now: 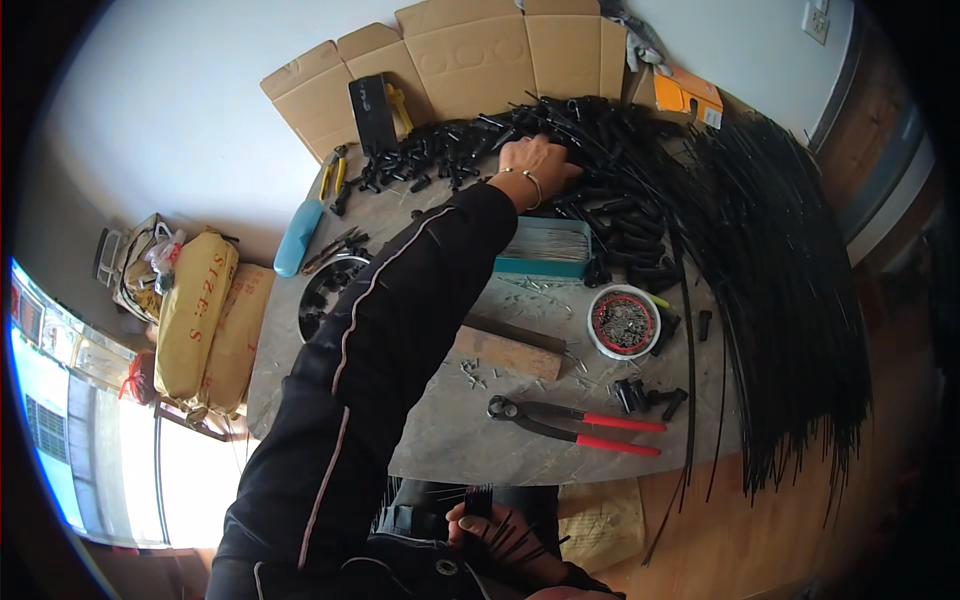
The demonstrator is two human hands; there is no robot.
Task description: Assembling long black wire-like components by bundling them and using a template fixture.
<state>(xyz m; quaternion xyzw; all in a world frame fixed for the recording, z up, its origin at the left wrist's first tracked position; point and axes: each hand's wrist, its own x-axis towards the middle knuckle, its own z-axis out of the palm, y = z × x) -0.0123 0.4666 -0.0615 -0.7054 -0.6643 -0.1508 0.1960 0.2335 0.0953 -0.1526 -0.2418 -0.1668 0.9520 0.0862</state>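
Observation:
My left hand (537,172), a bracelet on its wrist, reaches across the table into a heap of black tubular plastic parts (420,150). Its fingers are bent down among them, and whatever they grip is hidden. Low in the view, over my lap, my right hand (485,528) is closed around a bunch of thin black rods (515,535) that fan out past the fingers. Just this side of my left hand stands a teal box (545,266) of thin metal pins. Thicker black sleeves (625,235) lie to its right.
Red-handled pincers (575,425) lie near the front edge, by a wooden block (510,350) and a round tub of small metal pieces (625,322). Long black rods (790,300) overhang the right edge. A metal bowl (305,300) sits left; cardboard (470,50) stands behind.

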